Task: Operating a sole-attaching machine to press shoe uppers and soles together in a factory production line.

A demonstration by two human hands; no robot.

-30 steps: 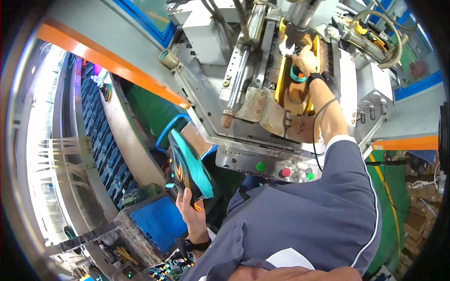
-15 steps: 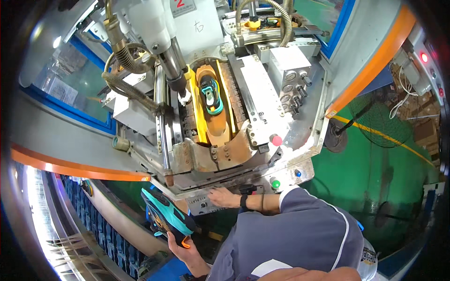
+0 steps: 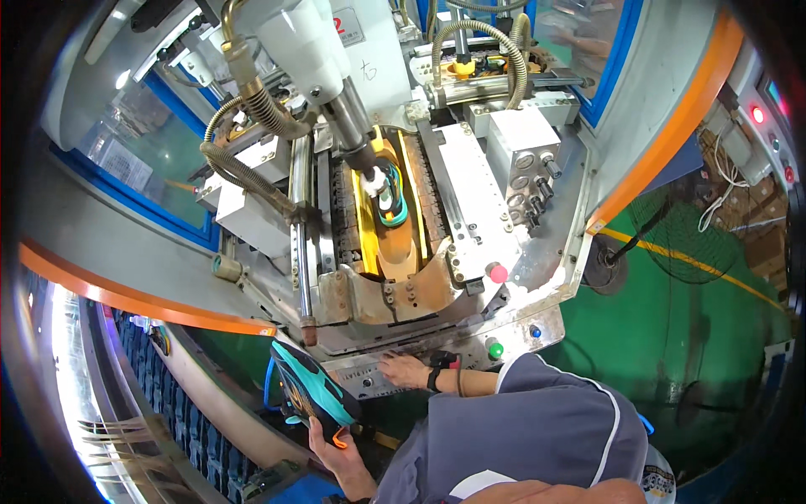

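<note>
My left hand [image 3: 340,454] grips the heel end of a teal and black shoe [image 3: 315,386], which has an orange loop at the heel and is held tilted left of the machine's front. My right hand [image 3: 405,370], with a black band at the wrist, rests against the machine's front control panel [image 3: 457,363], fingers outstretched; their tips are hard to make out. Inside the machine, between yellow side pads [image 3: 367,227], another teal and black shoe [image 3: 393,210] sits over a brown form [image 3: 398,248]. A metal press rod [image 3: 346,126] covers part of that shoe.
Green [image 3: 495,349], blue [image 3: 536,332] and red [image 3: 498,273] buttons are along the machine's front right. An orange-edged guard [image 3: 151,298] curves at left, above a conveyor [image 3: 180,386]. A caged fan [image 3: 672,231] stands on the green floor at right.
The press rod now overlaps the top of the shoe in the machine; before, it was left of it. My whole view has shifted slightly. My left hand still holds its shoe.
</note>
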